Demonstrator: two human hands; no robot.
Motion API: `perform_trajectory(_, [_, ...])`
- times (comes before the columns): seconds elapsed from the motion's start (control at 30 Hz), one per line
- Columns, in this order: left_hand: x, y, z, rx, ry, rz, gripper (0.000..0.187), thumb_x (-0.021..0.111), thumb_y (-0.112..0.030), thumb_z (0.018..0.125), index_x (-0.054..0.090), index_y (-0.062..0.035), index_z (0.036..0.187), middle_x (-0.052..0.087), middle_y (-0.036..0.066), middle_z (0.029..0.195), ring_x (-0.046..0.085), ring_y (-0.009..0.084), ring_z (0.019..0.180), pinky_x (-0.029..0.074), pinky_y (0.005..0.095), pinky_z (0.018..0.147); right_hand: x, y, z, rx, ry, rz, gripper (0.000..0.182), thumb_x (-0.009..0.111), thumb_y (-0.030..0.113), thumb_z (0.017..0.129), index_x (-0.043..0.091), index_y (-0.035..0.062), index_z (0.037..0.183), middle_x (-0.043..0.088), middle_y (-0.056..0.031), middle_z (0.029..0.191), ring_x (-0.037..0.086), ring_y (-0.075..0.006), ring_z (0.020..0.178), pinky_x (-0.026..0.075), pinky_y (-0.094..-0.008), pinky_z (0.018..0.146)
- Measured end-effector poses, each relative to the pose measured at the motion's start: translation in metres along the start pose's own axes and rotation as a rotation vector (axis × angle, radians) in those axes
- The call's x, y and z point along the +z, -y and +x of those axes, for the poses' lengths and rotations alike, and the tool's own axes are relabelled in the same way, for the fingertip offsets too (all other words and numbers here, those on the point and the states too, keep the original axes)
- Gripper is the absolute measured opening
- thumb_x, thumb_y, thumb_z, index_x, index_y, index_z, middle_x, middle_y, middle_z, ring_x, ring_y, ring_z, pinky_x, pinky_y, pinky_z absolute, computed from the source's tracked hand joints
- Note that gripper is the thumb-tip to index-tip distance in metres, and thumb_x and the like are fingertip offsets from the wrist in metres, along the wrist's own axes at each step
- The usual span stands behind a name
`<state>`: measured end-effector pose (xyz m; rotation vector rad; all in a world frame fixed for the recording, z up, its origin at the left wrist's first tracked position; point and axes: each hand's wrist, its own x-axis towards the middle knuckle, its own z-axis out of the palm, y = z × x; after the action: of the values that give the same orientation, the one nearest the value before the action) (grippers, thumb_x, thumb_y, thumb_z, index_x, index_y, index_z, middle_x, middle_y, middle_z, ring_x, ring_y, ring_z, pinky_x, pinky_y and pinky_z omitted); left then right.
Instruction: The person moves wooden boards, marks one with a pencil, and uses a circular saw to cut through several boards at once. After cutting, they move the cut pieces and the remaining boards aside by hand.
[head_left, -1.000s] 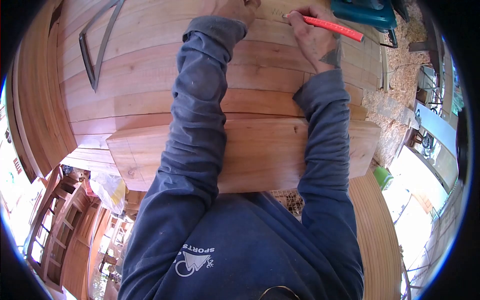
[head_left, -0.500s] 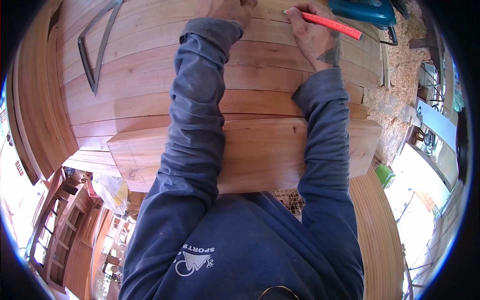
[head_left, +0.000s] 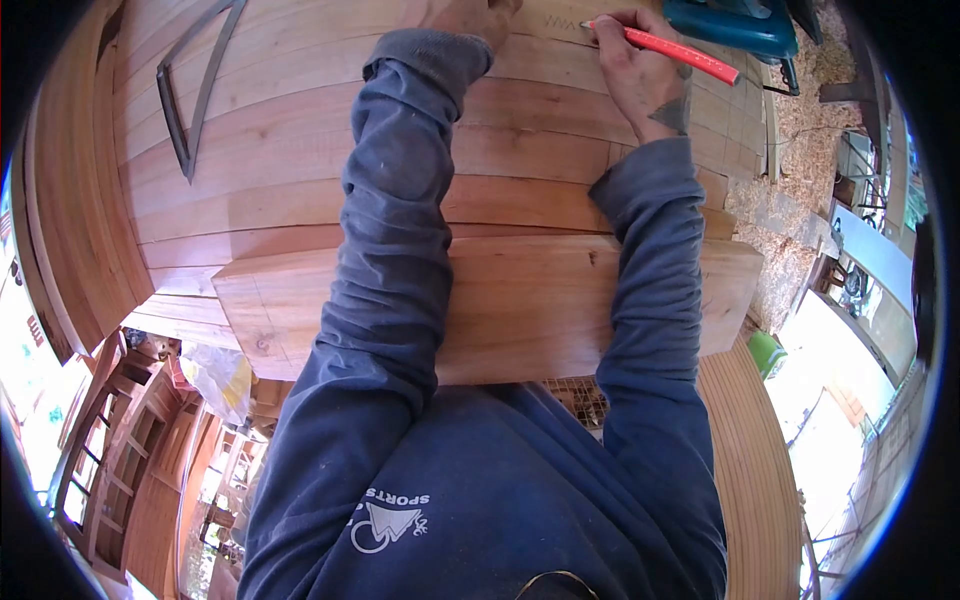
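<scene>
My right hand point(head_left: 643, 78) is closed around a red carpenter's pencil point(head_left: 685, 55). The pencil's tip touches the pale wooden boards point(head_left: 540, 105), at the end of a short zigzag pencil mark point(head_left: 562, 22). My left hand point(head_left: 455, 15) rests at the top edge of the view over the same boards; its fingers are mostly cut off, so its grip cannot be made out. Beneath my forearms lies a thick wooden beam point(head_left: 530, 310) across the front of the boards.
A teal power tool point(head_left: 735, 28) sits on the boards right of my right hand. To the left lies a dark angled metal square point(head_left: 180, 110). Sawdust point(head_left: 800, 150) covers the ground at right. A wooden frame point(head_left: 120, 440) stands at lower left, near a plastic bag point(head_left: 220, 380).
My right hand and the pencil have shifted slightly right, and the zigzag mark shows more fully. My left hand has stayed nearly in place.
</scene>
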<state>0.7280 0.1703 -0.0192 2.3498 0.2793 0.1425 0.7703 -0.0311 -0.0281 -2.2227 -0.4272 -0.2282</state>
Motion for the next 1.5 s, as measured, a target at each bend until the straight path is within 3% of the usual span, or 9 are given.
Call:
perform_trajectory(0.17, [0.003, 0.007, 0.003, 0.047, -0.020, -0.011, 0.024, 0.069, -0.019, 0.089, 0.076, 0.0010, 0.101, 0.073, 0.024, 0.093, 0.072, 0.0373, 0.089, 0.056, 0.0445, 0.083, -0.001, 0.002, 0.000, -0.012, 0.030, -0.014, 0.023, 0.072, 0.022, 0.087, 0.066, 0.0004, 0.084, 0.065, -0.0142, 0.082, 0.066, -0.0309, 0.083, 0.051, -0.0401, 0.076])
perform_trajectory(0.27, [0.001, 0.003, 0.002, 0.039, -0.006, 0.028, 0.024, 0.070, -0.020, 0.089, 0.076, 0.0006, 0.100, 0.073, 0.022, 0.091, 0.071, 0.0368, 0.089, 0.056, 0.0440, 0.082, 0.001, -0.010, 0.004, 0.043, 0.129, -0.032, 0.027, 0.072, 0.027, 0.088, 0.074, 0.0003, 0.089, 0.074, -0.0082, 0.084, 0.071, -0.0205, 0.081, 0.055, -0.0331, 0.078])
perform_trajectory(0.37, [0.008, 0.008, 0.006, 0.005, -0.018, 0.034, 0.023, 0.071, -0.020, 0.088, 0.076, 0.0003, 0.100, 0.072, 0.021, 0.089, 0.071, 0.0361, 0.088, 0.056, 0.0435, 0.081, -0.004, 0.004, 0.000, 0.014, 0.031, -0.023, 0.023, 0.072, 0.022, 0.087, 0.066, 0.0004, 0.081, 0.065, -0.0140, 0.082, 0.066, -0.0311, 0.083, 0.051, -0.0403, 0.076])
perform_trajectory(0.47, [0.009, 0.012, 0.004, 0.037, -0.037, 0.011, 0.023, 0.071, -0.018, 0.088, 0.076, 0.0005, 0.100, 0.073, 0.022, 0.091, 0.071, 0.0359, 0.088, 0.056, 0.0433, 0.082, -0.004, 0.011, 0.000, 0.164, 0.039, 0.109, 0.024, 0.072, 0.022, 0.086, 0.066, 0.0003, 0.079, 0.065, -0.0140, 0.082, 0.066, -0.0317, 0.083, 0.052, -0.0408, 0.077])
perform_trajectory(0.77, [0.002, 0.004, 0.002, 0.007, 0.007, 0.001, 0.024, 0.070, -0.018, 0.089, 0.076, 0.0009, 0.102, 0.074, 0.023, 0.093, 0.072, 0.0371, 0.089, 0.057, 0.0438, 0.084, 0.003, -0.009, -0.001, -0.124, -0.049, -0.148, 0.020, 0.070, 0.020, 0.088, 0.067, 0.0006, 0.084, 0.068, -0.0129, 0.083, 0.068, -0.0272, 0.081, 0.052, -0.0387, 0.076])
perform_trajectory(0.97, [0.002, 0.006, 0.002, 0.025, -0.021, 0.029, 0.025, 0.069, -0.019, 0.089, 0.076, 0.0005, 0.102, 0.074, 0.024, 0.094, 0.073, 0.0371, 0.090, 0.057, 0.0439, 0.083, 0.004, -0.019, 0.004, 0.309, 0.087, 0.208, 0.023, 0.070, 0.023, 0.092, 0.073, 0.0002, 0.094, 0.075, -0.0066, 0.085, 0.072, -0.0139, 0.076, 0.057, -0.0281, 0.073])
perform_trajectory(1.07, [0.000, 0.005, 0.000, 0.003, 0.012, -0.007, 0.025, 0.069, -0.019, 0.089, 0.076, 0.0011, 0.102, 0.075, 0.023, 0.093, 0.073, 0.0376, 0.089, 0.057, 0.0443, 0.082, 0.005, -0.029, 0.006, 0.330, 0.100, 0.359, 0.022, 0.069, 0.021, 0.094, 0.072, -0.0006, 0.096, 0.074, -0.0066, 0.084, 0.071, -0.0120, 0.073, 0.057, -0.0253, 0.071])
perform_trajectory(1.37, [0.002, 0.007, 0.001, 0.062, -0.025, 0.033, 0.024, 0.069, -0.019, 0.089, 0.076, 0.0015, 0.101, 0.074, 0.023, 0.094, 0.072, 0.0375, 0.088, 0.057, 0.0442, 0.082, -0.001, -0.009, 0.004, 0.170, 0.117, -0.001, 0.023, 0.068, 0.023, 0.093, 0.073, 0.0004, 0.092, 0.074, -0.0058, 0.083, 0.071, -0.0117, 0.077, 0.055, -0.0272, 0.073])
perform_trajectory(1.5, [0.004, 0.006, 0.001, 0.036, -0.018, 0.021, 0.022, 0.070, -0.018, 0.089, 0.076, 0.0000, 0.101, 0.073, 0.023, 0.094, 0.072, 0.0370, 0.089, 0.057, 0.0437, 0.082, -0.003, -0.007, 0.004, 0.257, 0.119, 0.101, 0.022, 0.068, 0.022, 0.091, 0.072, 0.0014, 0.088, 0.073, -0.0069, 0.082, 0.070, -0.0161, 0.077, 0.054, -0.0307, 0.074])
